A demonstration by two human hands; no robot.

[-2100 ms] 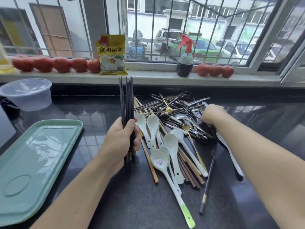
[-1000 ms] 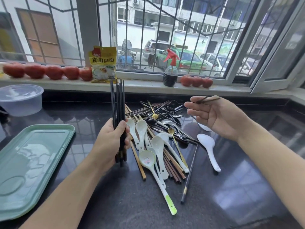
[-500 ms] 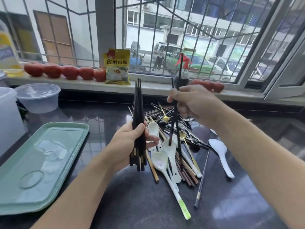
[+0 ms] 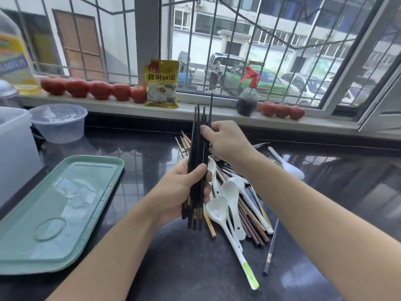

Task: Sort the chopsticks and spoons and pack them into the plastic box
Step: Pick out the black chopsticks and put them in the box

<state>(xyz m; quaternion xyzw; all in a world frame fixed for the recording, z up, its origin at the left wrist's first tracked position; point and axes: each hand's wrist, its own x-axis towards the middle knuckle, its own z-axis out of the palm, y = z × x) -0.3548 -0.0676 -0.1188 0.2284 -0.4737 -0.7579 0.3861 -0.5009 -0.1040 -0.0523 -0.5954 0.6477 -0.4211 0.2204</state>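
Note:
My left hand (image 4: 180,192) grips an upright bundle of black chopsticks (image 4: 196,153) above the dark counter. Higher on the same bundle, my right hand (image 4: 225,142) pinches a pair of black chopsticks pressed against it; one tip sticks up above the rest. Behind and below the hands lies a mixed pile: white ceramic spoons (image 4: 230,196), brown wooden chopsticks (image 4: 253,227) and metal cutlery, much of it hidden by my right arm. A lone white spoon (image 4: 290,168) lies to the right. A translucent plastic box (image 4: 13,148) stands at the left edge.
A green tray (image 4: 54,213) lies at the left front. A round clear container (image 4: 58,122) sits behind it. The windowsill holds tomatoes (image 4: 97,90), a yellow packet (image 4: 161,83) and a spray bottle (image 4: 247,98). A single dark chopstick (image 4: 271,248) lies right of the pile.
My right hand picked a pair of black chopsticks from the pile, raised them upright and brought them left against the bundle in my left hand. The view shifted left.

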